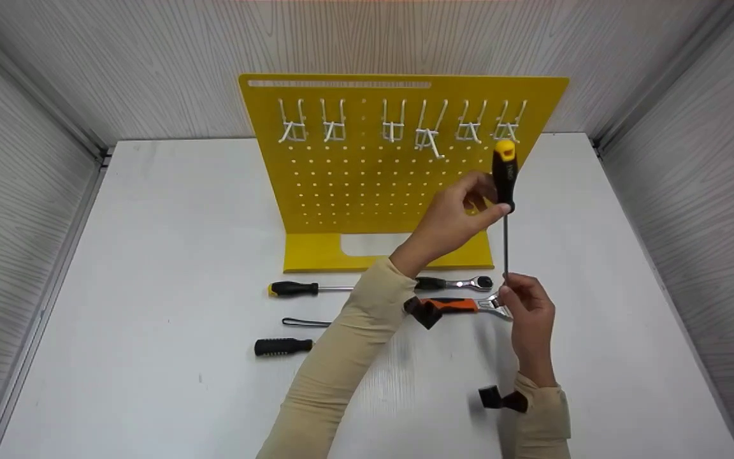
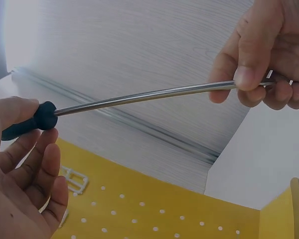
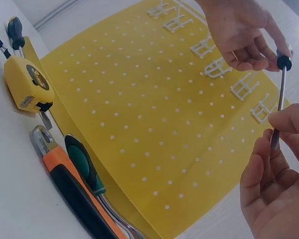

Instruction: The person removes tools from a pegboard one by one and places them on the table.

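A screwdriver (image 1: 505, 182) with a black handle and yellow end stands nearly upright in the air, handle up, before the right part of the yellow pegboard (image 1: 354, 191). My left hand (image 1: 456, 210) pinches the lower end of its handle between thumb and fingers. Lower down, my right hand (image 1: 529, 312) pinches the shaft near the tip. In the left wrist view the bare steel shaft (image 2: 144, 96) spans the gap between both hands. The right wrist view shows the flat tip (image 3: 274, 140) poking out past my right thumb.
White hooks (image 1: 394, 124) line the pegboard's top. On the table lie another screwdriver (image 1: 294, 289), a ratchet wrench (image 1: 462, 283), an orange-and-black adjustable wrench (image 1: 459, 305), a black-handled tool (image 1: 283, 347) and a yellow tape measure (image 3: 29, 84). My left forearm hides part of this row.
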The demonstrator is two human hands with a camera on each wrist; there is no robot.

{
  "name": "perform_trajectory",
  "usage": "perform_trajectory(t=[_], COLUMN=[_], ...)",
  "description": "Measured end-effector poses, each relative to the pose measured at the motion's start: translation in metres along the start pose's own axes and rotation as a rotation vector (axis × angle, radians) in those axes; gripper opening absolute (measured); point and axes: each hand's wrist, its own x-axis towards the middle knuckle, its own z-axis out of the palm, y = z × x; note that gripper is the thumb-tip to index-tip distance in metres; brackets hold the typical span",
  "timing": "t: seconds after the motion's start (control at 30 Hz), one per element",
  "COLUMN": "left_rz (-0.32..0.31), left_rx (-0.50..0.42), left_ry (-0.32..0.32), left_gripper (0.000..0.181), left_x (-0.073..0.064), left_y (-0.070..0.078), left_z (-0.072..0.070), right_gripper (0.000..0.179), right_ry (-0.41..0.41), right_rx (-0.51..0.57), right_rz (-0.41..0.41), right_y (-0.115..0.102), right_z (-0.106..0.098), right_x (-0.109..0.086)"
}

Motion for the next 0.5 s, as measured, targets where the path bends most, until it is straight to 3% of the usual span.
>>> perform_trajectory(t=[0.5], left_rz=[-0.072], left_rx=[-0.142], left_ry=[0.028], left_gripper=[0.041], left_x=[-0.0082], left_y=[-0.0065], left_z=[-0.0085], right_gripper=[0.011], right_ry=[0.109], right_rx=[-0.016], right_rz=[0.044], right_y=[0.0044], right_z=[-0.0066], right_x=[0.0035])
